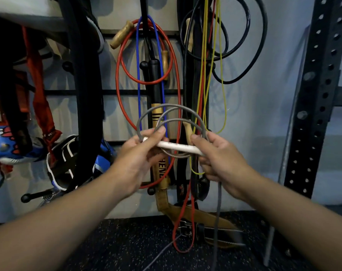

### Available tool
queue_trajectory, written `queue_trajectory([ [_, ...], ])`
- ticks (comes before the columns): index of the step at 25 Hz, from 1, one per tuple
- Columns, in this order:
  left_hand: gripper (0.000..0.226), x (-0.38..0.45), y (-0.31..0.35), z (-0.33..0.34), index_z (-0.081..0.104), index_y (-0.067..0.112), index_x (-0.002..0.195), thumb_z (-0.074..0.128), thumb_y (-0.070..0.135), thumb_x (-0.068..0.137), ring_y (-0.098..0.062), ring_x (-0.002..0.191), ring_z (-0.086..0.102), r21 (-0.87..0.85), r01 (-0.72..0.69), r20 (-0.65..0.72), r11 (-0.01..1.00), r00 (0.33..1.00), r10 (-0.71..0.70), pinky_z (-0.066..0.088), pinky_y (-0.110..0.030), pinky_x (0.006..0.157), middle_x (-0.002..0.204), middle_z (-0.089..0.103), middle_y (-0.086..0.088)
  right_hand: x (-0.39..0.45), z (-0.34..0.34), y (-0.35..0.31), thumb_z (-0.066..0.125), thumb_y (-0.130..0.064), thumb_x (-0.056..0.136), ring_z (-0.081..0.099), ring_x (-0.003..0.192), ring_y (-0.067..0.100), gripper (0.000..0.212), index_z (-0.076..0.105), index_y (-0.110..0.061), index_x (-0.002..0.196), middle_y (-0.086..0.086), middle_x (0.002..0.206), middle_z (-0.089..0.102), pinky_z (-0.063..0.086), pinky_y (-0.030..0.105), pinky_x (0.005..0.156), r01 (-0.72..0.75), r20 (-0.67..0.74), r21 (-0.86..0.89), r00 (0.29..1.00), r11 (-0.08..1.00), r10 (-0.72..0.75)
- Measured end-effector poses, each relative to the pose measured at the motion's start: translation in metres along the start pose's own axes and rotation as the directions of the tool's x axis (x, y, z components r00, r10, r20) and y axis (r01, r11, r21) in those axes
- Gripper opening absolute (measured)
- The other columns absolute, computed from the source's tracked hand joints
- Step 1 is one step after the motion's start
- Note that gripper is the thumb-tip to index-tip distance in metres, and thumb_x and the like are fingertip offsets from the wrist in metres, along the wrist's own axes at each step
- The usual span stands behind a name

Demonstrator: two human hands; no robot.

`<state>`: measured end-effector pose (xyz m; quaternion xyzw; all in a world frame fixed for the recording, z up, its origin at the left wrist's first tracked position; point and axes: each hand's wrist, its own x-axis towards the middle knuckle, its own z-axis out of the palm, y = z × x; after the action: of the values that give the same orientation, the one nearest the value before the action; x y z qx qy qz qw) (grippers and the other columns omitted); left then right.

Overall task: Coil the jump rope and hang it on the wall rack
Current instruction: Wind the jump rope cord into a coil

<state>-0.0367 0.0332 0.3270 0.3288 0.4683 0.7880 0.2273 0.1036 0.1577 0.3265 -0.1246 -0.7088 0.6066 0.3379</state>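
While the white handle (178,147) lies level at the middle of the scene, everything else sits around it. Far to its left, a blue paw-print item (2,143) and a red strap (40,90) hang on the wall rack (115,92). Closer in, the left hand (140,159) grips the handle's left end, thumb on top, fingers curled round it and round the grey loops. Above the handle, the grey jump rope (167,112) stands in several coils, touching both hands. Behind those coils hang a red rope (118,75), a blue rope (138,75) and a gold-and-black stick (156,114). At the handle's right end, the right hand (223,159) clamps on handle and coil together, thumb pressed over the top. Below that hand, a grey tail of rope (218,208) drops towards the dark speckled floor (107,247). Up and right of the handle dangle yellow cords (224,94), and far right stands a black perforated upright (320,94).
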Motion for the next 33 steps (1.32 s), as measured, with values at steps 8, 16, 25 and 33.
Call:
queue_trajectory([
  [8,0.103,0.004,0.073,0.023,0.038,0.043,0.146,0.089,0.054,0.058,-0.002,0.114,0.063,0.815,-0.478,0.533,0.329,0.840,-0.100,0.050,-0.027,0.097,0.124,0.066,0.015,0.018,-0.020,-0.049,0.070,-0.031,0.093,0.041,0.037,0.001,0.029,0.059,-0.019,0.069,-0.016,0.043,0.049,0.032,0.016,0.041,0.304,0.316,-0.734,0.944,0.608,-0.090],
  [16,0.056,0.010,0.043,0.045,0.066,0.026,0.113,0.093,0.041,0.066,-0.004,0.078,0.064,0.845,-0.426,0.492,0.323,0.857,-0.157,0.052,-0.029,0.075,0.082,0.069,0.013,0.010,-0.025,-0.057,0.073,-0.045,0.088,0.035,0.039,0.006,0.041,0.055,-0.011,0.100,-0.009,0.049,0.049,0.028,0.022,0.039,0.221,0.345,-0.580,0.939,0.784,-0.010],
  [25,0.027,0.001,0.031,0.032,0.078,0.014,0.100,0.079,0.037,0.085,-0.004,0.043,0.045,0.399,-0.197,0.214,0.896,0.970,0.119,0.038,-0.026,0.047,0.095,0.081,-0.013,0.008,-0.060,-0.045,0.050,-0.069,0.090,0.046,0.050,0.023,0.066,0.073,-0.008,0.094,0.005,0.064,0.048,0.046,0.034,0.052,0.077,0.184,-0.295,0.983,0.952,-0.022],
  [33,0.032,0.003,0.004,0.061,0.070,0.019,0.092,0.068,0.051,0.092,-0.007,0.044,0.053,-0.056,-0.186,-0.419,0.981,0.896,0.146,0.052,-0.029,0.058,0.052,0.055,0.010,-0.009,0.013,0.005,0.043,-0.077,0.086,0.031,0.036,0.010,0.077,0.070,-0.013,0.118,0.012,0.060,0.049,0.030,0.029,0.042,0.068,-0.055,0.101,0.996,0.993,-0.063],
])
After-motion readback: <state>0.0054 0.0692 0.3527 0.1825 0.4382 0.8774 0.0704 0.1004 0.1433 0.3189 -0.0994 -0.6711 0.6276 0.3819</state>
